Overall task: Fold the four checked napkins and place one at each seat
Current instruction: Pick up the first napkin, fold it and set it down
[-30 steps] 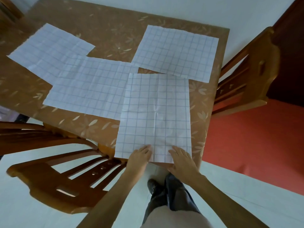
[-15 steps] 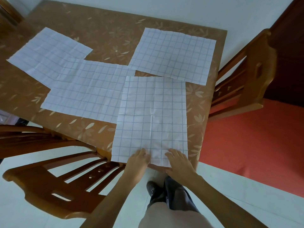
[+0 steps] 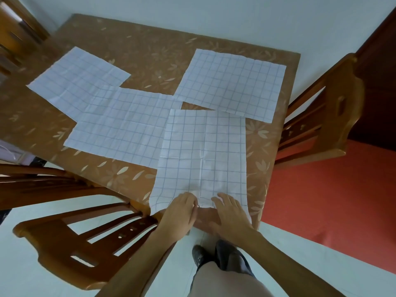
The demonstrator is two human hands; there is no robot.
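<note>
Four white checked napkins lie unfolded on the brown floral table [image 3: 150, 52]. The nearest napkin [image 3: 203, 155] reaches the table's near edge and overlaps the middle napkin [image 3: 126, 127]. Another napkin [image 3: 77, 78] lies at the far left, and the last napkin [image 3: 231, 82] at the far right. My left hand [image 3: 182, 213] sits on the nearest napkin's near edge with bent fingers, thumb against the edge, pinching it. My right hand [image 3: 231, 213] lies beside it, straight fingers flat on the same edge.
A wooden chair [image 3: 70, 243] stands close at the near left, another chair [image 3: 325, 116] at the right side, and part of a third chair [image 3: 15, 33] at the far left. A red mat [image 3: 332, 200] covers the floor to the right. My legs show below.
Both hands stay at the nearest napkin's near edge. The left hand's fingers have bent more and the cloth wrinkles slightly at its fingertips. No napkin has shifted on the table.
</note>
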